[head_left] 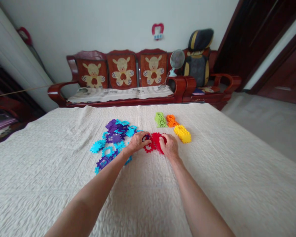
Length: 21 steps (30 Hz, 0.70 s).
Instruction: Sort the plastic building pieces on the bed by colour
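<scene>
Red toothed plastic building pieces [155, 141] lie together on the cloth between my two hands. My right hand [170, 147] is closed on the right side of the red pieces, thumb and fingers around their edge. On the other side, my left hand [138, 141] curls its fingers and thumb around a piece at the left end of the red ones. That piece is mostly hidden, and dark bits show between the fingers. Loose purple pieces [113, 138] and light blue pieces [98, 146] spread out left of my left hand, some overlapping.
Beyond my hands stand groups of green pieces [160, 119], orange pieces [171, 120] and yellow pieces [183, 134]. A cream quilted cloth [224, 171] covers the table. Past its far edge are a wooden sofa [123, 102], a small fan [177, 60] and an armchair [229, 86].
</scene>
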Motion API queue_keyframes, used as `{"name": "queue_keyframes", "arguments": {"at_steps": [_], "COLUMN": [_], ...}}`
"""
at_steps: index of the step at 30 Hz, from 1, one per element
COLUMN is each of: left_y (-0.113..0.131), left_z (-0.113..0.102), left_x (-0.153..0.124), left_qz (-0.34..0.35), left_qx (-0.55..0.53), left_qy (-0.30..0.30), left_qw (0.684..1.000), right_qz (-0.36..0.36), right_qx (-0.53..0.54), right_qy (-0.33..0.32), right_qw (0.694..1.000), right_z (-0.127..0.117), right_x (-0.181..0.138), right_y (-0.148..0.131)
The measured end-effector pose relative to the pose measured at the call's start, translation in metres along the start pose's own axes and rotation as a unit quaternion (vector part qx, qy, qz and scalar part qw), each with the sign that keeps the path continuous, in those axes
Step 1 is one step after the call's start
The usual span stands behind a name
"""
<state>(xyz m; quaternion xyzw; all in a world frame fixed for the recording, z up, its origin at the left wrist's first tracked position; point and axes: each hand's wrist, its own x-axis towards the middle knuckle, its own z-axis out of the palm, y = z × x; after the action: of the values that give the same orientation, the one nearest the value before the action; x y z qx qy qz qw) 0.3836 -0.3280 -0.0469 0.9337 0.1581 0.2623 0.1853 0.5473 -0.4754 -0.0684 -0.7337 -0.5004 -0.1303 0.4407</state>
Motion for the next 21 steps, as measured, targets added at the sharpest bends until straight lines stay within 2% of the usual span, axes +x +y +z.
{"name": "queue_keyframes", "arguments": {"at_steps": [8, 11, 13, 16, 21], "left_y": [-0.019, -0.018, -0.011, 0.006, 0.028], "left_z": [-0.025, -0.028, -0.02, 0.002, 0.04], "left_x": [-0.014, -0.015, -0.01, 0.005, 0.026], "left_qz": [-0.01, -0.01, 0.005, 0.037, -0.038], "left_qx": [0.111, 0.137, 0.116, 0.043, -0.017], "left_qy": [0.005, 0.021, 0.046, 0.066, 0.076], "left_qw": [0.994, 0.99, 0.992, 0.996, 0.996], "right_qz": [0.009, 0.012, 0.011, 0.009, 0.045], "right_qx": [0.008, 0.012, 0.013, -0.001, -0.063], "right_qy": [0.0, -0.001, 0.003, 0.015, -0.01], "right_qw": [1.0, 1.0, 1.0, 1.0, 0.997], "right_z": [0.0, 0.0, -0.001, 0.001, 0.007], "right_x": [0.0, 0.0, 0.0, 0.001, 0.0], "right_y": [-0.003, -0.004, -0.004, -0.002, 0.003]}}
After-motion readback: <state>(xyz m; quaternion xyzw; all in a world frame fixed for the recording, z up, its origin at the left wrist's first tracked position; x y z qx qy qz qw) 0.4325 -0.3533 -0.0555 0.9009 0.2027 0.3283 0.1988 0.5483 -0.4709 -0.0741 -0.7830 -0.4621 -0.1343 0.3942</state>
